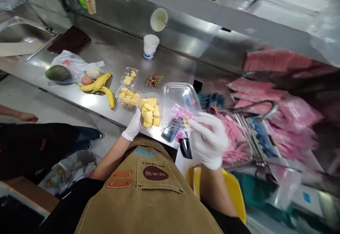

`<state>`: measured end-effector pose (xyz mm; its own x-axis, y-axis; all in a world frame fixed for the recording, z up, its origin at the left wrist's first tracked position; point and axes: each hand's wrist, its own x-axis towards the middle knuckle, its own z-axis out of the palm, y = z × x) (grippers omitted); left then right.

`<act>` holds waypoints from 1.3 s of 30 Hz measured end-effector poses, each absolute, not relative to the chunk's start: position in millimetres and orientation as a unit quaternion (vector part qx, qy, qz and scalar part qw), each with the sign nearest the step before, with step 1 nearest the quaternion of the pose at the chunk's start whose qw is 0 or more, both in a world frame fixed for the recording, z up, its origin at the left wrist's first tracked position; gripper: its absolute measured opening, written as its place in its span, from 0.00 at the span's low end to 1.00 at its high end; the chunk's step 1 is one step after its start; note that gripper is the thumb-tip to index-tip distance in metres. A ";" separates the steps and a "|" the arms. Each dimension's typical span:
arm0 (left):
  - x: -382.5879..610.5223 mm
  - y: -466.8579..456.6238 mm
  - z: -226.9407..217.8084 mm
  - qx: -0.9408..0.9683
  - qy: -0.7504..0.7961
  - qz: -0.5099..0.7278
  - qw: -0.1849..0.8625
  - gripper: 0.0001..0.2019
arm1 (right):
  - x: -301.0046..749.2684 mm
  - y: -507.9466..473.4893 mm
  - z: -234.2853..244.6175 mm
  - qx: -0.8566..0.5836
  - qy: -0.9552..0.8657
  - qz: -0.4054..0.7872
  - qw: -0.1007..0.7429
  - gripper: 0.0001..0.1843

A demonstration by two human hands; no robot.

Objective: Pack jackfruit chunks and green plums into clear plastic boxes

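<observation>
My left hand [132,126], in a white glove, grips the left side of a clear plastic box [140,120] filled with pale yellow fruit chunks [149,111]. The box's clear lid [177,89] is hinged open to the right. My right hand [211,138], also gloved and blurred, is at the lid's lower right corner, its fingertips closed on a pink label [182,112]. Left of the box stand two more clear boxes, a middle one [128,97] and a small one [129,77], both with yellow pieces. Red grapes [154,80] lie behind.
Bananas [108,96], a green mango [57,73] and a white cup [151,46] are on the steel counter. A phone [169,134] and a black stapler [185,148] lie near the front edge. Pink packaging [281,110] piles up at right. A co-worker [34,145] stands at left.
</observation>
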<state>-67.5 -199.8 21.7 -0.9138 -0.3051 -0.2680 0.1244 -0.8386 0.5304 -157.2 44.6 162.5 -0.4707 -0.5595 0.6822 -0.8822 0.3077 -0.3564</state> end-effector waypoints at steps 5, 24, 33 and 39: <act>-64.4 -199.6 28.5 0.216 -0.201 -0.936 0.190 0.35 | -190.1 -38.7 98.4 0.632 -0.652 0.399 0.126 0.33; -7.6 -175.7 25.0 0.373 -0.280 -0.799 0.380 0.34 | -189.0 -83.1 42.1 0.615 -0.552 0.555 -0.097 0.14; 25.6 -158.5 2.4 0.385 -0.259 -0.750 0.472 0.34 | -161.2 -82.5 44.4 0.413 -0.623 0.511 -0.426 0.19; 34.0 -154.4 12.1 0.314 -0.232 -0.752 0.532 0.38 | -143.4 -74.5 69.6 0.331 -0.603 0.498 -0.528 0.30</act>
